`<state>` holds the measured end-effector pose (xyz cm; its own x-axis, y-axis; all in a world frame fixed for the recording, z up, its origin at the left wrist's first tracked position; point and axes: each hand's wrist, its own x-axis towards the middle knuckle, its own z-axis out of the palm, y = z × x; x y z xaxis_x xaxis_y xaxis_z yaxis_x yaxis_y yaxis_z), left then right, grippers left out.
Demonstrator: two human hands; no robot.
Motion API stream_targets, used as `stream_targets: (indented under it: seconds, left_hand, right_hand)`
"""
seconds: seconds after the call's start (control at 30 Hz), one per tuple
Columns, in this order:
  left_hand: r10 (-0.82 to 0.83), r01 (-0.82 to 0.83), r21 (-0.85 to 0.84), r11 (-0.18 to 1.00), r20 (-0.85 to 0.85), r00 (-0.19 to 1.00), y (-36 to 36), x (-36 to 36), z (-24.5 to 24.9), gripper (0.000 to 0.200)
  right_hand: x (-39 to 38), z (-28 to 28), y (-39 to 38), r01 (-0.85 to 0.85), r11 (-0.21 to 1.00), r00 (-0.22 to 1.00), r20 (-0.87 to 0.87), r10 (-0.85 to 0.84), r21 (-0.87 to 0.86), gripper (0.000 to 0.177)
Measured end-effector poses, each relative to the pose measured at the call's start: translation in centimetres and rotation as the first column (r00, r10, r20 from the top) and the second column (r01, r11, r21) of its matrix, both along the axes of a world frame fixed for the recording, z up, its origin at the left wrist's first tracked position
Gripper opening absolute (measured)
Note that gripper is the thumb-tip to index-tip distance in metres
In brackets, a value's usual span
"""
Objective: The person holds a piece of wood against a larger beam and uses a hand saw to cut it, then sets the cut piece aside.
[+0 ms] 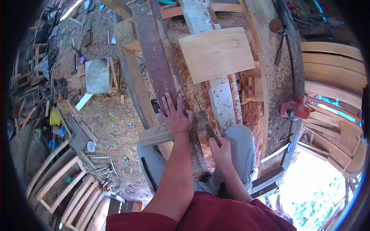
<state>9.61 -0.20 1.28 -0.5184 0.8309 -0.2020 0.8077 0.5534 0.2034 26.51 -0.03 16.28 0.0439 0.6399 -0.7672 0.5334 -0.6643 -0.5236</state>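
Note:
My left hand (177, 117) lies flat with its fingers spread, reaching over a short piece of wood (156, 134) onto a long dark reddish plank (150, 50). The short piece rests crosswise on that plank, and my wrist passes over it. In my right hand (221, 152) is the handle of a handsaw (210, 131), the fingers wrapped round it. The saw's narrow blade points away from me and lies at the right end of the short piece. Whether its teeth are inside a cut cannot be made out.
Ahead, a thin pale board (217, 54) lies across a white-stained beam (223, 104). A red power tool (295, 109) stands on the right-hand bench. Curved wooden parts (73, 192) are stacked at lower left, wooden panels (333, 65) at right. Sawdust and offcuts cover the ground.

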Motion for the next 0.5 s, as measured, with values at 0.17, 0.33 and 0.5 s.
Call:
stream_targets:
  seconds: [0.17, 0.33, 0.5]
  left_hand:
    - [0.012, -0.012, 0.019, 1.000, 0.009, 1.000, 0.4, 0.1, -0.1, 0.078]
    - [0.035, -0.037, 0.026, 0.999, 0.056, 0.998, 0.3, -0.1, 0.4, 0.077]
    - [0.059, -0.062, 0.043, 0.997, 0.060, 0.996, 0.3, 0.0, 0.1, 0.077]
  right_hand:
    - [-0.8, 0.3, 1.6, -0.044, 0.999, 0.999, 0.009, 0.044, 0.017, 0.041]
    - [-0.5, 1.4, 6.3, 0.068, 0.949, 0.990, -0.100, -0.103, -0.306, 0.042]
    - [-2.0, 2.2, 7.3, 0.048, 0.948, 0.988, -0.126, -0.092, -0.314, 0.039]
